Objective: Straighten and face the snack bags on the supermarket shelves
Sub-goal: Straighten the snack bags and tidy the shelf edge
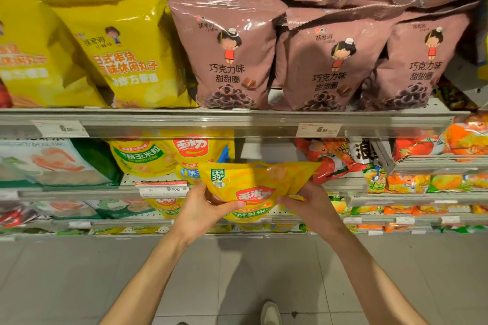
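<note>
I hold a yellow corn snack bag [254,187] with a red logo in front of the second shelf, its front towards me. My left hand [203,206] grips its lower left edge, thumb across the front. My right hand [306,203] grips its lower right corner. Behind it, more yellow corn bags [169,155] stand on the second shelf [158,187], with an empty gap [264,150] to their right. On the top shelf [211,119] stand brown chocolate ring bags [229,55] and yellow bags [126,55], one of them leaning.
Red and orange snack bags [332,158] fill the second shelf at right, green and white bags [52,163] at left. Price tags [318,130] hang on the shelf rails. Lower shelves hold more bags. Below is a grey tiled floor [237,272], with my shoe [270,312].
</note>
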Demonstrator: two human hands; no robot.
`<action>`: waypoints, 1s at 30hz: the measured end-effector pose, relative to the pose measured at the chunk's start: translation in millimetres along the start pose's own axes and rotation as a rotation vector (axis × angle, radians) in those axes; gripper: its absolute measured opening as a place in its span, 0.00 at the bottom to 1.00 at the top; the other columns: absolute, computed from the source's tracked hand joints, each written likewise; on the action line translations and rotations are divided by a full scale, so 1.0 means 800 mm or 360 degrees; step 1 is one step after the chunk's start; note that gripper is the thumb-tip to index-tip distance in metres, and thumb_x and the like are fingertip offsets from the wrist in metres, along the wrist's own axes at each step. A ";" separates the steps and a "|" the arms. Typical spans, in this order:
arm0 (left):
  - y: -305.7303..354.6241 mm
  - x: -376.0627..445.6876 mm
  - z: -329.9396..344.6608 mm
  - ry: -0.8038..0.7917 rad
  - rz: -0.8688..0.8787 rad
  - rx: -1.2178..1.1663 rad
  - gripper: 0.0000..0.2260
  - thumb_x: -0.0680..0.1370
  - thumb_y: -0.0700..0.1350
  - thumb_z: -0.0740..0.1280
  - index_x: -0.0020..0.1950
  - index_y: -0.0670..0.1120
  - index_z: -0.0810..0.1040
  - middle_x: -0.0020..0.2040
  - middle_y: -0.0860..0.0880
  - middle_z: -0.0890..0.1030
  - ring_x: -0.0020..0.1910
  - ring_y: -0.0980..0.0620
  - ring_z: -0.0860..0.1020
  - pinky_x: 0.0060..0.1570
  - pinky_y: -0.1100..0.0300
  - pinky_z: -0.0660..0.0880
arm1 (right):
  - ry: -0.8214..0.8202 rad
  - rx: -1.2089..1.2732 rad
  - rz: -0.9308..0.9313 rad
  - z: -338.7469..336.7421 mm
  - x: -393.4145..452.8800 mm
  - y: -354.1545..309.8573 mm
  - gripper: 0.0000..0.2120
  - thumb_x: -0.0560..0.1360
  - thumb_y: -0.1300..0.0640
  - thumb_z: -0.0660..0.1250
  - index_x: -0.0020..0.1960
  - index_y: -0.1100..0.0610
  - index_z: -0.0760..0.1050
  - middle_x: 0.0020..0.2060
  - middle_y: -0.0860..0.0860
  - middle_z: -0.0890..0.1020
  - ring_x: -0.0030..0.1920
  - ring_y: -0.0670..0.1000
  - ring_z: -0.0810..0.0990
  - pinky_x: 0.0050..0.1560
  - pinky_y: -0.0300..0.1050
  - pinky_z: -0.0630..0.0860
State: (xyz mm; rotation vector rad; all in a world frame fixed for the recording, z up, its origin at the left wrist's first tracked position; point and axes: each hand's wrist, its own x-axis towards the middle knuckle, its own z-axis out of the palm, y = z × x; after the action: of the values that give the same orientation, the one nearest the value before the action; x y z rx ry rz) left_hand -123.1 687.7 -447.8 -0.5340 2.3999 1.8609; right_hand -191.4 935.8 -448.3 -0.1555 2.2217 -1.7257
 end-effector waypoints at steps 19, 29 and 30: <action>-0.025 -0.023 -0.168 0.0414 -0.0038 -0.0155 0.25 0.64 0.54 0.80 0.57 0.48 0.81 0.47 0.55 0.88 0.43 0.54 0.87 0.37 0.63 0.82 | 0.0111 0.0035 0.0042 0.147 0.096 -0.030 0.13 0.81 0.60 0.68 0.63 0.48 0.74 0.50 0.51 0.86 0.51 0.57 0.85 0.54 0.55 0.80; -0.013 -0.016 -0.170 0.0440 0.0013 -0.0191 0.25 0.65 0.53 0.80 0.58 0.49 0.81 0.49 0.55 0.88 0.47 0.56 0.86 0.39 0.63 0.82 | 0.0180 0.0177 0.0281 0.177 0.139 -0.006 0.15 0.80 0.68 0.64 0.50 0.47 0.75 0.54 0.59 0.85 0.50 0.58 0.82 0.62 0.65 0.78; -0.011 -0.015 -0.169 0.0430 0.0019 -0.0190 0.24 0.64 0.53 0.80 0.58 0.49 0.81 0.49 0.55 0.88 0.47 0.56 0.86 0.39 0.63 0.82 | 0.0193 0.0180 0.0298 0.177 0.139 -0.005 0.15 0.80 0.68 0.63 0.49 0.47 0.75 0.52 0.59 0.85 0.51 0.58 0.83 0.63 0.65 0.78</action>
State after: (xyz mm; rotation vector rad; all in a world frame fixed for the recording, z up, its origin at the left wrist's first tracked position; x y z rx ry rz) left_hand -87.4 560.2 -416.2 -0.8320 2.4635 2.0672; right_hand -251.5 773.3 -495.9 0.1828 2.1363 -1.7925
